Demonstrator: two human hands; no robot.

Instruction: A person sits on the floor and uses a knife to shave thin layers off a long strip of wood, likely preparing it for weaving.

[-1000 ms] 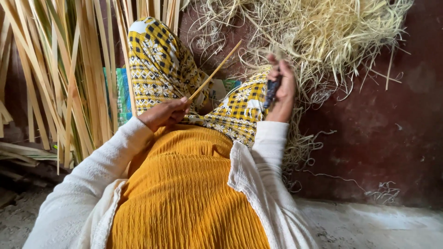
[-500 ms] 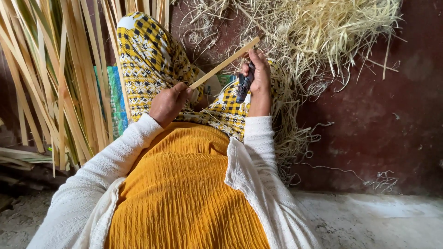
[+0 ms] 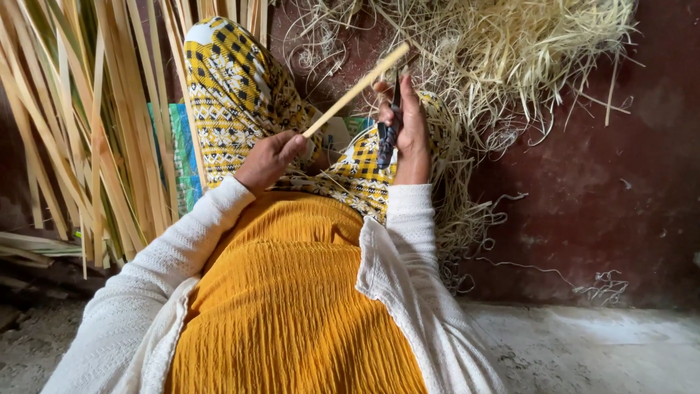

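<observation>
My left hand (image 3: 268, 159) grips the lower end of a thin pale bamboo strip (image 3: 357, 89) that slants up to the right. My right hand (image 3: 405, 130) is closed around a dark-handled knife (image 3: 388, 135), its blade pointing up against the strip near its upper part. Both hands are over my lap, which is covered by a yellow and black patterned cloth (image 3: 233, 102). I wear white sleeves and a mustard yellow garment (image 3: 284, 292).
Long split bamboo strips (image 3: 80, 131) lean at the left. A heap of pale curly shavings (image 3: 510, 58) lies at the top right on a dark red floor (image 3: 605, 204). A grey concrete edge (image 3: 583, 343) runs along the bottom.
My right hand with the knife has moved left and closer to the strip. The strip's far end has risen slightly. The view has shifted a little.
</observation>
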